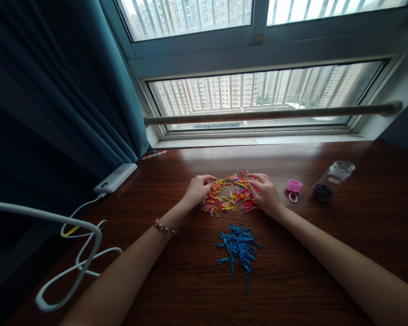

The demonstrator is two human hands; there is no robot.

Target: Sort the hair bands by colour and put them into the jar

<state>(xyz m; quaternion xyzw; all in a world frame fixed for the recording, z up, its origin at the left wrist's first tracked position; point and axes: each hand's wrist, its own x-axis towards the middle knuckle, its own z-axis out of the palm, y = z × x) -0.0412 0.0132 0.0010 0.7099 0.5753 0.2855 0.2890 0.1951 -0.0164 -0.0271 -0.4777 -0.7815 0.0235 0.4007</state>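
A loose ring of small rubber bands [240, 194], mostly yellow, red and pink, lies spread on the dark wooden table. My left hand [199, 188] rests at the pile's left edge, fingers curved over the bands and slightly apart. On the opposite side, my right hand [263, 192] touches the pile with its fingers spread. Neither hand visibly lifts a band, though the fingertips partly cover some. Closer to me sits a separate heap of blue rubber bands [240, 244], away from both hands.
Right of my right hand are a pink lid with a loop [294, 186] and a tilted-looking glass jar [333, 181] with dark contents. A white power bank [116, 178] and a white cable [71, 217] lie at left, by the blue curtain [88, 81]. A window is behind.
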